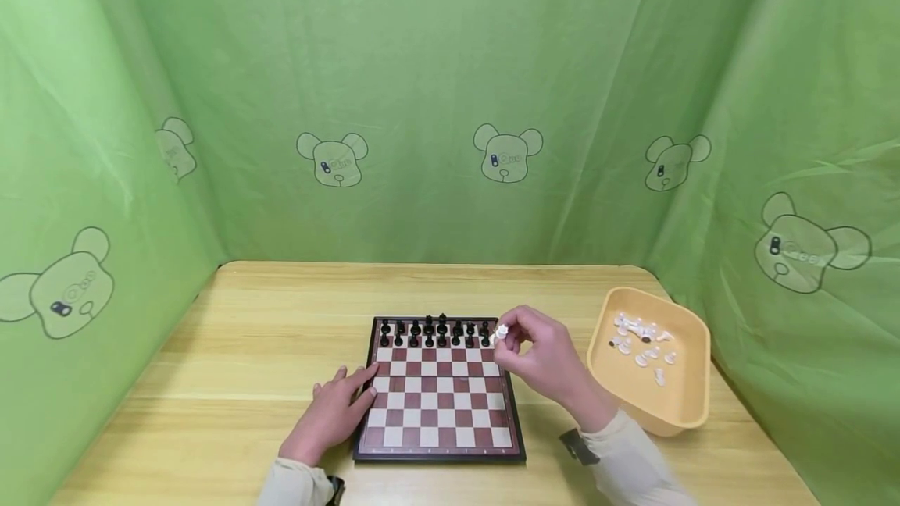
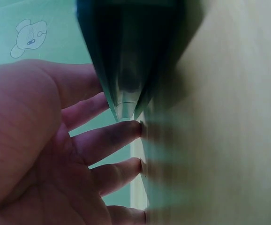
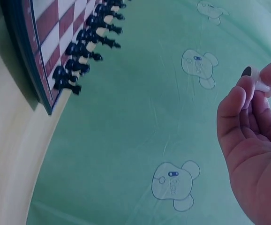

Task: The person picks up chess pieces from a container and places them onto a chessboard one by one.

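Between thumb and fingers, my right hand (image 1: 541,354) pinches a white chess piece (image 1: 501,331) above the far right edge of the chessboard (image 1: 439,452). In the right wrist view the dark underside of this piece (image 3: 247,71) shows, and its notched top pokes out past the fingers. My left hand (image 1: 336,410) lies at the board's left side, fingers spread, two of them touching the frame. From the left wrist view, other fingertips (image 2: 134,127) rest on the table beside the board. Black chess pieces (image 1: 442,328) stand upright in two rows along the board's far side.
To the right, a yellow-orange bin (image 1: 633,393) holds several loose white pieces (image 1: 641,360), mostly lying on their sides. The wooden table (image 1: 281,311) is enclosed by green curtains (image 1: 422,61) with bear-head prints at the back and both sides.
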{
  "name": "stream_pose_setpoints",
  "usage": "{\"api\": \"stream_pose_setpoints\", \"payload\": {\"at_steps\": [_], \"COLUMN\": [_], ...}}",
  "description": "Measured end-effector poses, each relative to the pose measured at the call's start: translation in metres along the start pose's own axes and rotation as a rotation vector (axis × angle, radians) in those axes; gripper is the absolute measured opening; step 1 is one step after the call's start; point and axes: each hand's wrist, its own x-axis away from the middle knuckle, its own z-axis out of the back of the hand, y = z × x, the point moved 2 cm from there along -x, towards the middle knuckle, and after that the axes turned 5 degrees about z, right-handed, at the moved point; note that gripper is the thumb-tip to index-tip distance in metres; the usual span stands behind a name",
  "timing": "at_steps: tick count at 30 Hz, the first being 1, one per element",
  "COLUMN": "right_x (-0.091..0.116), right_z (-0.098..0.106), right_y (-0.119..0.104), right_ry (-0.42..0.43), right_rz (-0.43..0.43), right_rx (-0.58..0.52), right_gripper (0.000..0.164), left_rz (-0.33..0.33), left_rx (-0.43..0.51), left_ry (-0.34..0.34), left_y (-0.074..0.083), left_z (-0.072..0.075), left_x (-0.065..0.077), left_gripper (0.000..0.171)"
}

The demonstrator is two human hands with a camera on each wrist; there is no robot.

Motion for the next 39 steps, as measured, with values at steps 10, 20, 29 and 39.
{"api": "stream_pose_setpoints", "payload": {"at_steps": [10, 20, 29, 39], "right_x": [0.006, 0.013, 0.019, 0.027], "right_z": [-0.021, -0.045, -0.061, -0.076], "right_y": [-0.013, -0.022, -0.025, -0.030], "right_ry": [-0.056, -0.152, -0.191, -0.312], "right_rz": [-0.007, -0.002, 0.028, -0.062], "right_rx": [-0.043, -0.108, -0.116, -0.121], "right_gripper": [0.024, 0.022, 0.021, 0.018], "left_rz": [0.012, 0.007, 0.006, 0.010], "left_rx": [0.001, -0.011, -0.006, -0.012], "left_ry": [-0.005, -0.001, -0.003, -0.011], "left_y": [-0.001, -0.001, -0.002, -0.002], "left_z": [-0.002, -0.001, -0.002, -0.002], "left_x": [-0.001, -0.001, -0.001, -0.002], "left_gripper": [0.045, 0.045, 0.045, 0.045]}}
